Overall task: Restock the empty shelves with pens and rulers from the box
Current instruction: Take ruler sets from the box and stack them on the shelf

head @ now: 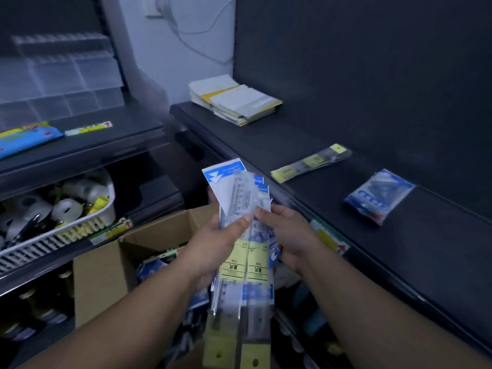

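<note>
Both hands hold a bundle of packaged rulers (243,262) in clear sleeves with yellow and blue labels, upright above the open cardboard box (101,275). My left hand (221,238) grips the bundle from the left, thumb across its front. My right hand (287,235) pinches it from the right. More blue packets lie inside the box. The dark shelf (319,235) on the right carries a yellow-labelled ruler pack (310,162) and a blue packet (378,195).
A stack of white and yellow paper pads (234,101) sits at the shelf's far end. On the left shelving are clear divider trays (61,75), a blue packet (26,139) and a white basket (53,235) of tape rolls.
</note>
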Motion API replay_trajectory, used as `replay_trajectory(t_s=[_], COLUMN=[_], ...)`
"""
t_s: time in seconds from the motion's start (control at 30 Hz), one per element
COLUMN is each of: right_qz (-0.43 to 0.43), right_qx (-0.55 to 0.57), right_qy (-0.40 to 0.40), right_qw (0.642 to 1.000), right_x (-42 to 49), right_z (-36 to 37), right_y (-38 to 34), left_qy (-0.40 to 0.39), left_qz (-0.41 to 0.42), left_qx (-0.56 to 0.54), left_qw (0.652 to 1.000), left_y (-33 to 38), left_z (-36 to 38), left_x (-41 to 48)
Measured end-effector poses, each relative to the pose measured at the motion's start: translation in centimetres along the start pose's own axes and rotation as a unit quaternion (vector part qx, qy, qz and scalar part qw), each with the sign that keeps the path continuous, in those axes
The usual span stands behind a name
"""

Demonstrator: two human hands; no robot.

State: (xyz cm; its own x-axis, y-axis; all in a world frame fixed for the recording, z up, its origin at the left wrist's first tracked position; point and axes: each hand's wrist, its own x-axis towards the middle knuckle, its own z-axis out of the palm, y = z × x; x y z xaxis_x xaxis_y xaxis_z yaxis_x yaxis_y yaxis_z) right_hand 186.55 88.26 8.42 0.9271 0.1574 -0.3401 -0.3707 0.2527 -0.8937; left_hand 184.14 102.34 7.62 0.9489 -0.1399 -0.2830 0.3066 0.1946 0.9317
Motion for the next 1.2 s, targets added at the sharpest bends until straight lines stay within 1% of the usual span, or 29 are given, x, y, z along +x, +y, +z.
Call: replay_trajectory(t_s=[0.07,0.2,0.3,0.4,0.47,0.53,0.57,0.63,0.8,0.9,0.97,1.03,1.13,1.2], right_qz=[-0.017,-0.052,-0.07,-0.082,-0.074,-0.061,-0.055,-0.05,-0.039,-0.042,-0.024,0.005,0.025,0.027], right_qx=[0.005,0.014,-0.005,-0.019,-0.024,-0.04,-0.055,-0.079,-0.142,-0.159,-0.169,-0.182,-0.179,-0.167], right_qy=[-0.004,-0.003,0.006,0.027,0.051,0.075,0.087,0.11,0.176,0.172,0.161,0.131,0.058,0.059], right_qw=[1.0,0.999,0.998,0.996,0.996,0.994,0.993,0.989,0.973,0.971,0.972,0.975,0.982,0.984], right_x=[-1.7,-5.2,-7.6,-9.9,-11.0,-11.6,-11.8,-12.0,-10.7,-9.3,-8.2,-7.1,-5.2,-3.7], right_z=[-2.2,-6.8,-10.2,-13.5,-15.6,-17.4,-18.3,-19.6,-21.7,-21.9,-21.7,-21.4,-20.7,-19.9], right_y=[-1.7,-4.7,-6.5,-8.2,-8.9,-9.3,-9.4,-9.6,-9.8,-9.9,-10.4,-11.1,-12.0,-12.4], left_qy=[-0.016,-0.018,-0.051,-0.108,-0.091,-0.045,-0.028,-0.012,-0.031,-0.029,-0.022,-0.014,0.0,0.004], left_qz=[0.015,0.03,-0.004,-0.037,-0.038,-0.043,-0.046,-0.045,-0.065,-0.078,-0.084,-0.086,-0.081,-0.076], left_qx=[0.003,-0.02,-0.027,-0.004,0.039,0.091,0.099,0.098,0.047,0.031,0.021,0.009,-0.013,-0.024], left_qw=[1.0,0.999,0.998,0.994,0.994,0.994,0.994,0.994,0.996,0.996,0.996,0.996,0.997,0.997], left_y=[0.3,0.7,1.0,0.9,0.7,0.6,0.4,0.2,0.4,0.5,0.7,1.0,1.6,2.1], left_z=[2.8,8.3,12.8,16.8,19.1,21.1,21.8,22.9,24.3,24.2,23.8,23.0,21.2,20.2], left_x=[-0.1,-0.5,-1.6,-2.2,-2.5,-2.8,-2.8,-2.9,-2.9,-2.0,-1.1,0.2,2.7,4.5])
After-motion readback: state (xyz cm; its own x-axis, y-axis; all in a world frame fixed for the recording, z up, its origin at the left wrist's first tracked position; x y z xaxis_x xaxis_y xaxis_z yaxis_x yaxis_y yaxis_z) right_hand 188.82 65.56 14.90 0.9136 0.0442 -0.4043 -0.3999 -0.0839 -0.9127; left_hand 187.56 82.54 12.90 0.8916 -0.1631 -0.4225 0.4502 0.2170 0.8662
